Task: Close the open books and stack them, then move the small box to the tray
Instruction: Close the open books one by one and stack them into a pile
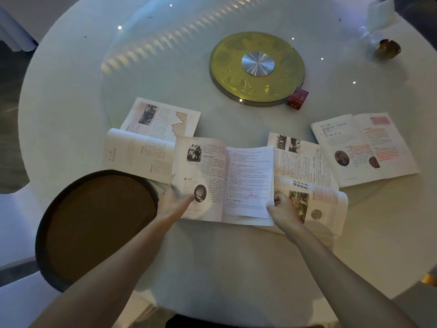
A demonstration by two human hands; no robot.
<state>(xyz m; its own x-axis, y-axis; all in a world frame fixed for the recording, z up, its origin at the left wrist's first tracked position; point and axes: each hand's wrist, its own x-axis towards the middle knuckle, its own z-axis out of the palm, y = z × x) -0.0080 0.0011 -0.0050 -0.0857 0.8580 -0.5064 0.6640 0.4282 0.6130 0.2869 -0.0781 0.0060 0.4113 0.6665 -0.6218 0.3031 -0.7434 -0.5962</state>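
Observation:
Several open books lie on the round white table. The middle open book (222, 176) is nearest me. My left hand (173, 201) grips its left page edge, and my right hand (285, 213) pinches the lower right corner of its right page. Another open book (146, 138) lies to the left, one (307, 176) sits partly under the middle book's right side, and a fourth (364, 147) is at the far right. The small red box (297, 98) stands beside the gold disc. The round dark tray (94, 223) sits at the near left.
A gold disc with a silver hub (257, 67) marks the centre of the glass turntable. A small dark bowl (389, 49) and a clear glass item (378, 20) stand at the far right. White chairs flank the table at the left.

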